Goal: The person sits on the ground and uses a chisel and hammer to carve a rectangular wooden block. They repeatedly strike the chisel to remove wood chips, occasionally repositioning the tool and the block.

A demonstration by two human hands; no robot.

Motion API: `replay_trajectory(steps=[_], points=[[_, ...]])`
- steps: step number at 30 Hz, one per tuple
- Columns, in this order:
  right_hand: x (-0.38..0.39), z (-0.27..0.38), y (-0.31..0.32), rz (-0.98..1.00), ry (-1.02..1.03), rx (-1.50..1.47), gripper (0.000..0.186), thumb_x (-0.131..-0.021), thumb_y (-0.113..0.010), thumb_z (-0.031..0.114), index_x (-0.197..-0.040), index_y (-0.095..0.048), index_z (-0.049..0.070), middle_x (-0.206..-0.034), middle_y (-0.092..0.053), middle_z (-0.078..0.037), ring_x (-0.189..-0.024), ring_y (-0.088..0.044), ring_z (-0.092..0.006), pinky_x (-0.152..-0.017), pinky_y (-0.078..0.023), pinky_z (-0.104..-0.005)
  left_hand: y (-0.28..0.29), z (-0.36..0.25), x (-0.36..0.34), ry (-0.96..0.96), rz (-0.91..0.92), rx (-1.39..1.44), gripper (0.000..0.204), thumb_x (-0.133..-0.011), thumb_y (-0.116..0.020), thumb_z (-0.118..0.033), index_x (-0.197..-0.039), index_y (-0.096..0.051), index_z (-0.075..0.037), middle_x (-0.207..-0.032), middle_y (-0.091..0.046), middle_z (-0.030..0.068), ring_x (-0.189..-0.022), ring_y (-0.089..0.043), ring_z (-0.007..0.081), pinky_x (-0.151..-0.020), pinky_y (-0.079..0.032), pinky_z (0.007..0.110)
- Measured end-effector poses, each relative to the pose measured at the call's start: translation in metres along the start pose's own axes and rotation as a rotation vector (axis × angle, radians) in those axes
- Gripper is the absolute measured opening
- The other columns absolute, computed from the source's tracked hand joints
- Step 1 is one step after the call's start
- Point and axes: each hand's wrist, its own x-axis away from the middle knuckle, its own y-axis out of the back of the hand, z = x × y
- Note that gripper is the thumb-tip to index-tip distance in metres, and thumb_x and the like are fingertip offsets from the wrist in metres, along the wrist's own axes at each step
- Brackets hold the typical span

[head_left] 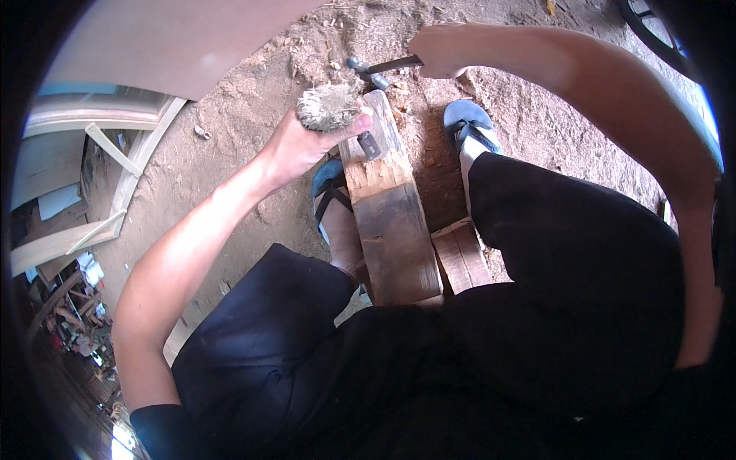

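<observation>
Nearby, dark trousers fill the lower part of the view, the legs parted around a thick wooden plank. It runs away from the lap, darker along its near stretch, paler and rougher toward the far end. Just to its right lies a shorter wooden block. Feet in blue sandals stand on either side.

Above the plank's far part, the left hand is clamped around a frayed tool, whose pale, fibrous tuft faces up. A dark metal piece shows just below the thumb; whether it belongs to that tool, I cannot tell.

Farther out, the right hand grips a hammer by its handle, the head near the plank's far end. Beneath is a dusty brown floor. Off left stand a pale wooden frame and a broad, flat panel; a dark curved rim shows at upper right.
</observation>
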Motion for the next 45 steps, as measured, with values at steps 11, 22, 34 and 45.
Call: replay_trajectory(steps=[11,22,34,45], points=[[0.032,0.040,0.024,0.125,-0.070,-0.075,0.022,-0.090,-0.060,0.015,-0.095,-0.071,-0.004,-0.085,-0.070,-0.022,-0.087,-0.073,-0.0342,-0.080,-0.057,-0.0472,-0.022,-0.007,0.043,-0.210,0.066,-0.059,0.063,-0.084,-0.085,-0.037,-0.128,-0.061,0.000,-0.127,-0.069,0.0152,-0.120,-0.066,0.0237,-0.112,-0.048,0.041],[0.051,0.047,-0.022,-0.066,-0.194,-0.555,0.055,-0.088,-0.069,0.045,-0.096,-0.063,-0.009,-0.076,-0.063,-0.015,-0.053,-0.062,-0.0187,-0.047,-0.048,-0.0364,0.013,0.004,0.009,-0.191,-0.173,-0.190,0.048,-0.096,-0.069,-0.048,-0.126,-0.069,-0.010,-0.113,-0.074,0.0093,-0.101,-0.070,0.0183,-0.102,-0.053,0.039],[0.082,0.134,0.053,-0.216,0.226,-0.804,0.059,-0.083,-0.077,0.062,-0.088,-0.065,0.005,-0.064,-0.059,-0.001,-0.050,-0.055,-0.0059,-0.045,-0.042,-0.0204,0.020,0.021,0.001,-0.044,-0.204,-0.486,0.058,-0.089,-0.073,-0.059,-0.118,-0.073,-0.009,-0.091,-0.074,0.0144,-0.086,-0.073,0.0231,-0.080,-0.058,0.040],[0.069,0.128,0.065,-0.338,0.010,-0.711,0.035,-0.078,-0.083,0.034,-0.082,-0.063,0.005,-0.065,-0.058,-0.002,-0.055,-0.054,-0.0091,-0.049,-0.041,-0.0250,0.017,0.012,-0.013,0.023,0.020,-0.580,0.060,-0.097,-0.067,-0.050,-0.101,-0.069,0.010,-0.090,-0.072,0.0207,-0.087,-0.072,0.0284,-0.081,-0.058,0.043]])
